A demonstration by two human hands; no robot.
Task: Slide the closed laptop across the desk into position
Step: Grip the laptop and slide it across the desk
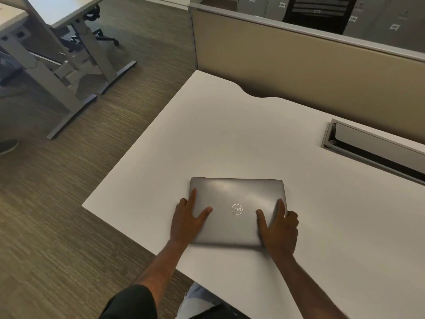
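Observation:
A closed grey laptop [236, 203] with a round logo on its lid lies flat on the white desk [230, 134], near the front left part. My left hand [187, 221] grips its left edge, thumb and index finger spread on the lid. At the right edge, my right hand [279, 229] holds the laptop the same way, with the other fingers curled around the side. The laptop's near edge looks blurred.
A tan partition wall [299, 72] runs along the desk's back edge. A metal cable tray opening [368, 148] sits in the desk at the right. The desk's left edge drops to carpet; other desks and a chair base stand at far left.

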